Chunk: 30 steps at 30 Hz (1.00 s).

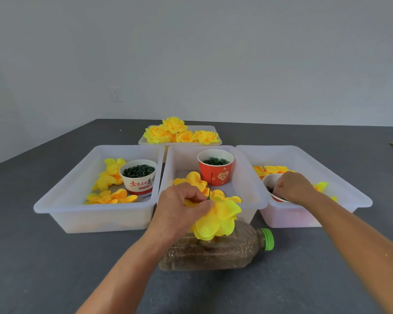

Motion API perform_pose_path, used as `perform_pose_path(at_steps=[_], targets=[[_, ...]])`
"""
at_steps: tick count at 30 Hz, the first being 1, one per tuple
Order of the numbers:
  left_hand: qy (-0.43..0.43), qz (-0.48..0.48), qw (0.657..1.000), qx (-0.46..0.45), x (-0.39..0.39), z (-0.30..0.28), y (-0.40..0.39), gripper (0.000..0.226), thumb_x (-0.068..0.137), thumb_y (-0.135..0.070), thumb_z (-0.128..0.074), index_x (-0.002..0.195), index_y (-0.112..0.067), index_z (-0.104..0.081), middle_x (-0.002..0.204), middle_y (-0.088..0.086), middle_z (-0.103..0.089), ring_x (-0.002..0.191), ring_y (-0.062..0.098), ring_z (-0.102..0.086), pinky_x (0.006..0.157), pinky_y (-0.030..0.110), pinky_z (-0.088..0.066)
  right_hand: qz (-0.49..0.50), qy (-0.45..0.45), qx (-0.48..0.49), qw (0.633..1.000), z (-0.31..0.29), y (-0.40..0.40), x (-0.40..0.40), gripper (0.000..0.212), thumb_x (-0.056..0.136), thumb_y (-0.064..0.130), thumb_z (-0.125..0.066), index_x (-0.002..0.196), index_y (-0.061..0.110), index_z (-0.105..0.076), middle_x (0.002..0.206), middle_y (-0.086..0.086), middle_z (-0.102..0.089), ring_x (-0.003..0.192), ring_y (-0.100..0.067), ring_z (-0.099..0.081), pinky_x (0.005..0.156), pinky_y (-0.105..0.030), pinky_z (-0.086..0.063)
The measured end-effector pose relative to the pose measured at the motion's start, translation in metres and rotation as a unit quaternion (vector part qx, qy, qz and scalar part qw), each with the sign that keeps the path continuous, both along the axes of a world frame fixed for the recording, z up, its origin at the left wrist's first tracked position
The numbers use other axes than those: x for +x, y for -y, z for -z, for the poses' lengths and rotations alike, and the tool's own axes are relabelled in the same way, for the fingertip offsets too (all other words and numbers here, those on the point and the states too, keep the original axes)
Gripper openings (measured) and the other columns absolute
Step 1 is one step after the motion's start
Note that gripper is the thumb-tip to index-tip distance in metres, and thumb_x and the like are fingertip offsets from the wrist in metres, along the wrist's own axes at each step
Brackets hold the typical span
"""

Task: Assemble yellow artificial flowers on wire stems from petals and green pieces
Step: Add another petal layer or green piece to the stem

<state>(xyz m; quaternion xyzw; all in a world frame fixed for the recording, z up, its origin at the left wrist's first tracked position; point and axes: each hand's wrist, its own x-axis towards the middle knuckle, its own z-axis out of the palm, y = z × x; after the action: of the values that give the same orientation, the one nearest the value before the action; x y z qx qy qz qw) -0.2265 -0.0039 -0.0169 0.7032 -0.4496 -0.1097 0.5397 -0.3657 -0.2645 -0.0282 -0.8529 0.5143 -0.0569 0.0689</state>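
Holding a half-built flower (216,219) in the left hand (182,209): fingers curled, pinching the petal stack where the thin green wire stem (211,184) pokes up through it. Flower sits near centre, above a plastic bottle (216,250) lying on its side on the grey table (55,268).

Right hand (292,186) is in the right bin (327,196), fingertips down in a small white cup (271,180) of dark pieces. Fingers look bunched as if picking, but can't tell whether anything is actually between them.

Step in hand, as I read it: petals are on the wire, fetching a green piece to thread on next.

Next move needs: one piece only, carried left to the stem tip, hole lined up with the wire, then slid down against the petals while the left pinch keeps the stack from spinning or slipping.

Other stock: loose petals (110,177) and a white cup of green bits (138,175) in the left bin (77,196); red cup (216,168) in the middle bin (247,189). Finished flowers (179,132) in the far tray (211,130).
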Motion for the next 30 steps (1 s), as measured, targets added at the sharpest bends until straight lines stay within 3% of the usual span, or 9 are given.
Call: perform_pose_path(at_steps=[2,4,6,8,12,21,23,26,30], targets=[[0.002,-0.001,1.000,0.000,0.001,0.001,0.000,0.018,0.075,-0.016,-0.075,0.063,-0.025,-0.067,0.070,-0.009,-0.065,0.070,0.009,-0.059,0.066,0.027,-0.049,0.008,0.047,0.030,0.998,-0.004,-0.002,-0.001,0.020,0.081,0.016,-0.061,0.091,0.000,-0.069,0.088,-0.012,-0.062,0.086,-0.027,-0.058,0.071,-0.030,-0.047],[0.007,-0.002,1.000,-0.001,0.002,0.002,0.001,0.019,0.075,-0.017,-0.075,0.062,-0.027,-0.066,0.069,-0.010,-0.065,0.069,0.007,-0.059,0.065,0.024,-0.047,0.060,0.168,0.098,0.979,-0.010,-0.003,-0.005,0.014,0.076,0.011,-0.067,0.081,-0.002,-0.065,0.080,-0.014,-0.061,0.078,-0.027,-0.059,0.067,-0.031,-0.047],[0.013,0.001,1.000,-0.005,0.003,0.003,0.001,0.022,0.075,-0.017,-0.076,0.060,-0.029,-0.065,0.068,-0.011,-0.064,0.068,0.006,-0.058,0.063,0.022,-0.046,0.095,0.310,0.193,0.926,-0.015,-0.001,-0.011,0.007,0.076,0.003,-0.066,0.079,-0.002,-0.061,0.072,-0.014,-0.060,0.065,-0.023,-0.058,0.060,-0.028,-0.045],[0.014,0.002,1.000,-0.009,0.003,0.003,0.001,0.021,0.074,-0.017,-0.075,0.059,-0.028,-0.065,0.067,-0.012,-0.064,0.068,0.006,-0.058,0.063,0.022,-0.046,0.094,0.384,0.278,0.876,-0.019,0.001,-0.018,0.009,0.081,0.000,-0.065,0.088,-0.002,-0.060,0.080,-0.016,-0.065,0.067,-0.021,-0.065,0.061,-0.027,-0.049],[0.016,0.002,1.000,-0.010,0.003,0.005,0.002,0.019,0.074,-0.019,-0.076,0.061,-0.028,-0.066,0.067,-0.016,-0.064,0.068,0.002,-0.057,0.063,0.018,-0.044,0.072,0.449,0.356,0.816,-0.020,0.001,-0.026,0.008,0.082,-0.004,-0.064,0.081,0.001,-0.059,0.083,-0.016,-0.068,0.063,-0.020,-0.070,0.057,-0.027,-0.051],[0.023,-0.001,1.000,-0.005,0.004,0.005,0.002,0.015,0.075,-0.021,-0.075,0.064,-0.026,-0.066,0.071,-0.016,-0.063,0.072,0.002,-0.057,0.061,0.012,-0.044,0.044,0.591,0.368,0.717,-0.016,-0.006,-0.028,0.015,0.086,-0.006,-0.057,0.087,0.008,-0.060,0.076,-0.011,-0.061,0.058,-0.016,-0.062,0.047,-0.021,-0.051],[0.027,0.003,1.000,-0.006,0.003,0.005,0.002,0.018,0.075,-0.020,-0.075,0.063,-0.028,-0.065,0.072,-0.018,-0.063,0.071,0.000,-0.056,0.061,0.011,-0.043,0.015,0.603,0.362,0.711,-0.020,-0.013,-0.028,0.022,0.088,-0.006,-0.053,0.091,0.012,-0.065,0.076,-0.008,-0.061,0.059,-0.015,-0.060,0.048,-0.021,-0.050],[0.040,0.002,0.999,-0.007,0.002,0.004,0.001,0.019,0.075,-0.021,-0.075,0.062,-0.030,-0.064,0.072,-0.018,-0.062,0.073,-0.002,-0.056,0.061,0.009,-0.042,-0.045,0.634,0.383,0.671,-0.033,-0.037,-0.024,0.024,0.086,-0.006,-0.053,0.085,0.009,-0.071,0.072,-0.004,-0.066,0.057,-0.010,-0.062,0.049,-0.020,-0.050],[0.050,-0.001,0.999,-0.008,0.002,0.004,0.001,0.017,0.075,-0.023,-0.075,0.064,-0.030,-0.064,0.074,-0.019,-0.062,0.075,-0.003,-0.055,0.062,0.007,-0.041,-0.140,0.629,0.433,0.630,-0.053,-0.086,-0.008,0.019,0.069,0.000,-0.062,0.076,0.009,-0.077,0.068,-0.004,-0.069,0.060,-0.011,-0.064,0.054,-0.019,-0.052]])
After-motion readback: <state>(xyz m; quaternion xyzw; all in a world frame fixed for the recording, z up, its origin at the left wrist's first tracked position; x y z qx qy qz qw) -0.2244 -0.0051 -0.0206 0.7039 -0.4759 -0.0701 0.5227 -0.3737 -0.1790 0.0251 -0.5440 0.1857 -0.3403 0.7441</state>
